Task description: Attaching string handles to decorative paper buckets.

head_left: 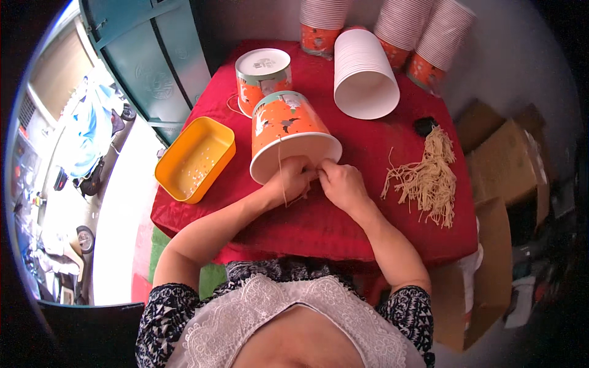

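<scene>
An orange paper bucket [288, 119] with a white rim and a grey-green band lies tilted on its side, its mouth toward me. My left hand [291, 178] is closed at the lower edge of the mouth. A thin tan string [281, 165] runs over the rim and hangs in a loop by that hand, its fingers closed on part of it. My right hand [343, 184] is pinched against the left fingertips; what lies between its fingers is too small to make out. Just behind, a second orange bucket [250, 92] stands upside down, with string beside it.
A yellow tray [205, 153] with small white bits stands left on the red tablecloth [343, 227]. At right lies a bundle of tan strings [435, 172]. White nested buckets [366, 67] lie behind, with several tall stacks [402, 27] farther back. Cardboard boxes [506, 162] stand beyond the right edge.
</scene>
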`<state>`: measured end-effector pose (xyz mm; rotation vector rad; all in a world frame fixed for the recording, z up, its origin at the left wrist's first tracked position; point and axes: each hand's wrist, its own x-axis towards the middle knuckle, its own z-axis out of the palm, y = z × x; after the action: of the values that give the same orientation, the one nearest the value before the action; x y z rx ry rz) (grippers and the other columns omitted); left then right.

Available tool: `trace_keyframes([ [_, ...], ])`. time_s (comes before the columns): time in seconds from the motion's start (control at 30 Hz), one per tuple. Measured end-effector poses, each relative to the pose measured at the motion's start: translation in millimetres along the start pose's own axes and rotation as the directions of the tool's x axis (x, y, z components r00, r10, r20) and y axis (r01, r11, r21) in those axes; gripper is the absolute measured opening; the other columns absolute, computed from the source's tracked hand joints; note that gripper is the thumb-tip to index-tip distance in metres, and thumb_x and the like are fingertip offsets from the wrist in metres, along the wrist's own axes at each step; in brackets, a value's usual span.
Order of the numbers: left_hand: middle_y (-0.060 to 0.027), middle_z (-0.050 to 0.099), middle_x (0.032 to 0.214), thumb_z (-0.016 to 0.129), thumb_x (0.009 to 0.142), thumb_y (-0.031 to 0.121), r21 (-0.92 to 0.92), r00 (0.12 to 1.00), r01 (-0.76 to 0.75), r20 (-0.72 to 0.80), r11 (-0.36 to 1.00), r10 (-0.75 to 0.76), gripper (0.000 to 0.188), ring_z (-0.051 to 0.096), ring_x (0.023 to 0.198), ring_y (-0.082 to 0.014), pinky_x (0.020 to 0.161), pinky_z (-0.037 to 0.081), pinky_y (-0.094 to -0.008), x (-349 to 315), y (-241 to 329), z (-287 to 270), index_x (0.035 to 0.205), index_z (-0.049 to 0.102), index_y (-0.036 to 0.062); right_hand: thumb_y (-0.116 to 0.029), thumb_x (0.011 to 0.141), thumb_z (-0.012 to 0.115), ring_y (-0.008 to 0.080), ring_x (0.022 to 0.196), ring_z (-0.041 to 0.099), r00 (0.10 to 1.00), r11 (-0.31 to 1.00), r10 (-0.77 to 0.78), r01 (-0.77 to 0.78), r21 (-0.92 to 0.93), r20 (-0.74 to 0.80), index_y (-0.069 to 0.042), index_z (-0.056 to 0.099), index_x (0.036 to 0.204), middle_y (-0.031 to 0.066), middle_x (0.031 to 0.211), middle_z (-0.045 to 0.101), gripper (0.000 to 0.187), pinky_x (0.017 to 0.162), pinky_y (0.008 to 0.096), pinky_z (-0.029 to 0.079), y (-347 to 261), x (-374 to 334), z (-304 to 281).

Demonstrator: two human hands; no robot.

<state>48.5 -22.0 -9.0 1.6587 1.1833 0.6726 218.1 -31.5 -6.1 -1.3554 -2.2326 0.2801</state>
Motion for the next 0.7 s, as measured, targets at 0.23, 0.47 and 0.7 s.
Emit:
trace_keyframes([
  [0.23, -0.0206, 0.063, 0.084, 0.054, 0.089, 0.01, 0.569, 0.918, -0.307, -0.033, 0.762, 0.395, 0.013, 0.063, 0.082, -0.0336, 0.071, 0.05, -0.0388, 14.9, -31.1, 12.2, 0.094, 0.056, -0.0022, -0.007, 0.084, 0.055, 0.0424, 0.065, 0.062, 0.997, 0.999, -0.031, 0.032, 0.02, -0.066, -0.002, 0.054, 0.086, 0.0243, 0.066, 0.06, 0.006, 0.058, 0.0525, 0.049, 8.9, -2.9, 10.5],
  [0.47, -0.0237, 0.062, 0.089, 0.054, 0.087, 0.009, 0.678, 0.958, -0.221, 0.018, 0.701, 0.285, 0.018, 0.063, 0.086, -0.0369, 0.075, 0.051, -0.0417, 4.1, 12.0, 10.0, 0.101, 0.05, -0.0018, -0.001, 0.077, 0.052, 0.0436, 0.07, 0.065, 1.0, 1.0, -0.004, 0.004, 0.0, -0.009, 0.002, 0.055, 0.084, 0.0266, 0.072, 0.063, 0.009, 0.063, 0.0517, 0.052, 9.7, -2.1, 7.3],
  [0.7, -0.0183, 0.065, 0.082, 0.058, 0.087, 0.013, 0.381, 0.927, -0.37, 0.096, 0.847, 0.362, 0.021, 0.064, 0.07, -0.0298, 0.061, 0.051, -0.0387, 14.2, 4.0, -9.4, 0.1, 0.057, -0.0029, -0.006, 0.084, 0.05, 0.0453, 0.075, 0.062, 0.999, 0.993, 0.023, -0.019, 0.119, -0.033, 0.001, 0.056, 0.089, 0.027, 0.076, 0.062, 0.01, 0.066, 0.0533, 0.049, 17.7, 0.3, 18.9],
])
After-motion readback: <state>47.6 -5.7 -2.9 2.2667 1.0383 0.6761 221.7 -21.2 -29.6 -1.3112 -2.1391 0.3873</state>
